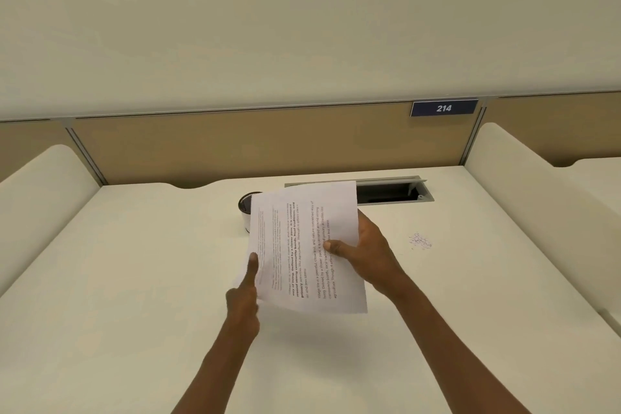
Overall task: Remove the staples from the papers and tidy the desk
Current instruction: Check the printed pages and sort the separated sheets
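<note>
I hold a set of white printed papers [302,245] up above the middle of the desk [134,279], text running sideways. My right hand [366,252] grips their right edge, thumb on the front sheet. My left hand [245,292] holds the left edge, thumb pressed on the front, where a second sheet shows slightly offset. A small heap of loose staples [420,241] lies on the desk to the right of my right hand. No staple is visible on the papers.
A round black-rimmed white cup [248,212] stands behind the papers, partly hidden. An open cable hatch [393,193] sits at the desk's back edge. Low cream dividers [43,195] flank both sides, and a panel with a "214" sign [443,107] stands behind.
</note>
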Demonstrator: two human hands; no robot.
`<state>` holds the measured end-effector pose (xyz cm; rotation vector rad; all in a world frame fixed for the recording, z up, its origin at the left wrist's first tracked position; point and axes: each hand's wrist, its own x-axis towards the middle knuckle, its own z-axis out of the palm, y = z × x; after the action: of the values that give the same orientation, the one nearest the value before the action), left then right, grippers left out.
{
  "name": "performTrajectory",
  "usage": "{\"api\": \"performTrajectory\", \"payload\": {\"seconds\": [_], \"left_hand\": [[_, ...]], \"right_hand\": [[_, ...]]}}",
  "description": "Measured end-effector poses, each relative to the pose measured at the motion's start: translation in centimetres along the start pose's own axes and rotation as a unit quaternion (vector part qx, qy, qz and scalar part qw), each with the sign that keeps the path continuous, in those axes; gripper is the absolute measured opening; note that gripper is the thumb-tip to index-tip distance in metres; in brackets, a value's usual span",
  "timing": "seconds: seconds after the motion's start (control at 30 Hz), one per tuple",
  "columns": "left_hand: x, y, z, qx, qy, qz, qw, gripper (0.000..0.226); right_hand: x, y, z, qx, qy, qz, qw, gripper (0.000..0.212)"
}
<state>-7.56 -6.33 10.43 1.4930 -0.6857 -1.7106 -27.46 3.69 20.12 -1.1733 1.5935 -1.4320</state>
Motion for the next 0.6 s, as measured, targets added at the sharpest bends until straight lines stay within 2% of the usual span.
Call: {"api": "performTrajectory", "payload": {"seconds": [0.07,0.13,0.2,0.23,0.33,0.4,0.5,0.6], "left_hand": [[0.9,0.6,-0.5,0.081,0.014,0.019,0.996,0.128],[1.9,1.3,-1.0,0.117,-0.011,0.056,0.992,0.144],[2.6,1.8,-1.5,0.092,-0.114,0.089,0.985,0.152],[2.7,1.8,-1.6,0.075,-0.170,0.078,0.979,0.153],[2.1,1.6,-1.1,0.048,-0.333,0.027,0.941,0.134],[1.6,1.3,-0.5,0.021,-0.398,-0.008,0.917,0.123],[1.8,1.0,-0.3,-0.049,-0.420,-0.062,0.904,0.109],[2.2,1.6,-0.8,-0.056,-0.345,-0.009,0.937,0.069]], "right_hand": [[0.1,-1.3,-0.3,0.005,-0.030,-0.008,1.000,0.040],[0.1,-2.6,-0.6,0.017,-0.065,-0.012,0.998,0.041],[0.2,-3.7,-0.8,0.028,-0.104,-0.015,0.994,0.043],[0.2,-4.1,-0.9,0.029,-0.122,-0.018,0.992,0.043],[0.3,-5.5,-1.3,0.033,-0.156,-0.021,0.987,0.043],[0.5,-6.1,-1.7,0.045,-0.170,-0.021,0.984,0.044],[0.8,-6.3,-2.8,0.046,-0.167,-0.016,0.985,0.046],[1.1,-5.8,-4.7,0.033,-0.144,-0.002,0.989,0.046]]}}
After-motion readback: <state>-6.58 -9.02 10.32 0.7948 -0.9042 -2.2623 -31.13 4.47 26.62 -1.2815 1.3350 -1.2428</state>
